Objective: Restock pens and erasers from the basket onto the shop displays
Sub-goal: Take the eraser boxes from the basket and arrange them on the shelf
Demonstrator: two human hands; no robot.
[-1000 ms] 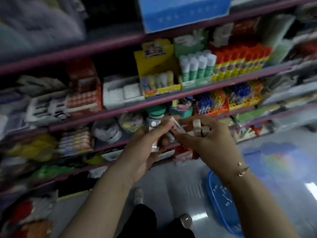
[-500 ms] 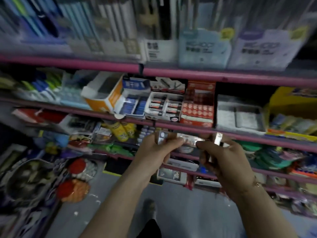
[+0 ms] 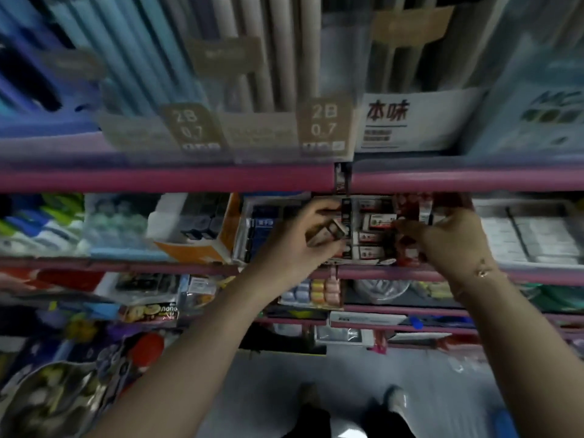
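**Erasers held at the display box on the middle shelf**

The pink shelf rail (image 3: 164,180) was seen running across the view, with hanging packs of pencil leads marked 2B 0.7 (image 3: 322,124) above it and a white sign (image 3: 410,121) to their right. Under the rail, an orange-and-white carton (image 3: 202,245) was set left of a blue box (image 3: 262,229), and the eraser display box (image 3: 374,238) stood between that blue box and a red packet display (image 3: 410,213). A grey tray of white items (image 3: 531,235) was placed further right. The upper rail hung directly over the display box, and both hands were raised in front of it, hiding part of its rows.

A small sleeved eraser (image 3: 328,233) was gripped in the curled fingers of the left hand (image 3: 297,245), just before the left edge of the display box. Its long axis was tilted, the upper end pointing right toward the box. Small white erasers (image 3: 426,214) were held in the curled fingers of the right hand (image 3: 455,241), standing roughly upright; blur left their count unclear.
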